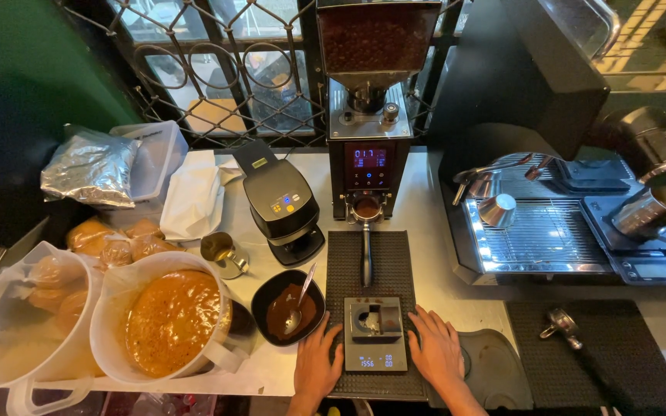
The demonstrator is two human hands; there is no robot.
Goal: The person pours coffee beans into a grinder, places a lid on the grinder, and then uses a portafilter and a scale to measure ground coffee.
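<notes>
Scale (376,339) is set on a dark mat (348,262) at the worktop's (433,270) front edge, flanked by both hands. Left hand (317,366) is laid flat, fingers open, gripping nothing, just below a black bowl (267,296) with a spoon (300,302). Right hand (435,350) is likewise spread, empty, beside the scale.

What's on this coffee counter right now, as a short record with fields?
Left hand: flat on the counter, left of the small scale
Right hand: flat, right of the scale
Grinder: behind the scale, portafilter resting in its fork
Black bowl: brown paste with a spoon
White bucket: orange-brown sauce
Drip tray: metal jug
</notes>
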